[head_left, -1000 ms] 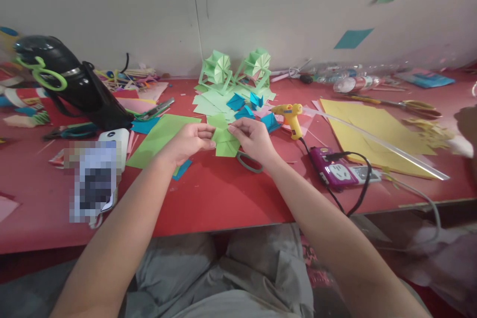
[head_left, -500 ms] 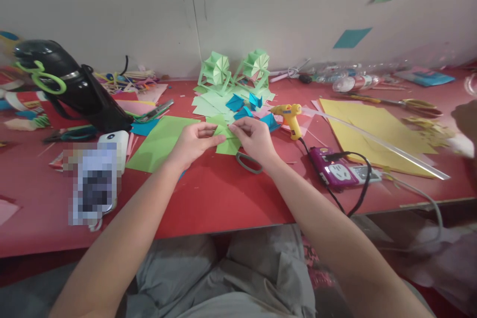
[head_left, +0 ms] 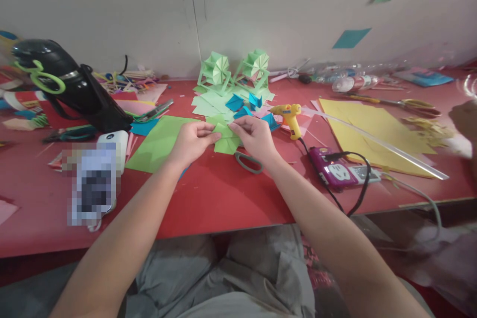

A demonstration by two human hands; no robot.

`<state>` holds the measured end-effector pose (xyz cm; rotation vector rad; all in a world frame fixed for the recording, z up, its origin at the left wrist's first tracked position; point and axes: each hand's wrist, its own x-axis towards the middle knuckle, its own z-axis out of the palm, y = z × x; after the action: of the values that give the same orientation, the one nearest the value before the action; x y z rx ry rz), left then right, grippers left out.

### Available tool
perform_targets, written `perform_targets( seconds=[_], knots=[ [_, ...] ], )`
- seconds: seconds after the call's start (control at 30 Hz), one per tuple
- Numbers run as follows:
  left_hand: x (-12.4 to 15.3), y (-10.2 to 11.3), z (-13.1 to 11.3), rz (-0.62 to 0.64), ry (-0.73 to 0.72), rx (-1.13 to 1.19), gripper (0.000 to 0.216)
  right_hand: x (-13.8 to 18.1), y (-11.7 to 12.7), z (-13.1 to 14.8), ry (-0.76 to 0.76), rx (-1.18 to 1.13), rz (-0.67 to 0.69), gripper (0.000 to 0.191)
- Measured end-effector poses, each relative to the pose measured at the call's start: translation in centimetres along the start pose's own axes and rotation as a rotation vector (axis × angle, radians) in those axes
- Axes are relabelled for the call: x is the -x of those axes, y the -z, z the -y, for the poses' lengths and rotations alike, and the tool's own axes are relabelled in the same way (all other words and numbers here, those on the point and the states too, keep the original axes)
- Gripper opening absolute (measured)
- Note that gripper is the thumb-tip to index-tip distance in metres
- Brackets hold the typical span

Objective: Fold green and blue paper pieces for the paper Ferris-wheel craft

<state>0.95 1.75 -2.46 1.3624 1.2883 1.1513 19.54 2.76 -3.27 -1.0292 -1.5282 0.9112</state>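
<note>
Table [head_left: 223,198] edge runs nearest the person, red surface. Left hand [head_left: 190,141] and right hand [head_left: 253,139] meet at centre, approx. mid-table. Fingers of both hands pinch a folded green paper piece [head_left: 225,143], left fingers on its left edge, right fingers on its top-right edge; the piece sits low over the table, betw. the two hands. Scissors handle [head_left: 248,161] lies just below the right hand. Green sheet [head_left: 158,141] lies flat beside the left hand. Purple power strip [head_left: 337,174] w/ black cable sits well right. Yellow glue gun [head_left: 288,117] stands just beyond the right hand. Farther back, blue folded pieces [head_left: 242,107], then green paper models [head_left: 234,72] near the wall.
</note>
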Motion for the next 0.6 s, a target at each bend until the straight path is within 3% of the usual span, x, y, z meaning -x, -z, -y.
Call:
perform_targets(
  seconds=[0.2, 0.43, 0.6],
  knots=[
    [0.12, -0.55, 0.21, -0.011, -0.048, 0.003, 0.043, -0.06, -0.08, -0.24, 0.01, 0.005, -0.016, 0.024],
    [0.58, -0.89, -0.46, 0.154, -0.058, 0.083, 0.038, 0.17, -0.55, -0.17, 0.023, 0.019, 0.004, 0.027],
    [0.48, -0.75, -0.58, 0.117, -0.059, 0.067, 0.041, 0.33, -0.63, 0.07, -0.073, -0.062, 0.031, 0.037]
  ],
)
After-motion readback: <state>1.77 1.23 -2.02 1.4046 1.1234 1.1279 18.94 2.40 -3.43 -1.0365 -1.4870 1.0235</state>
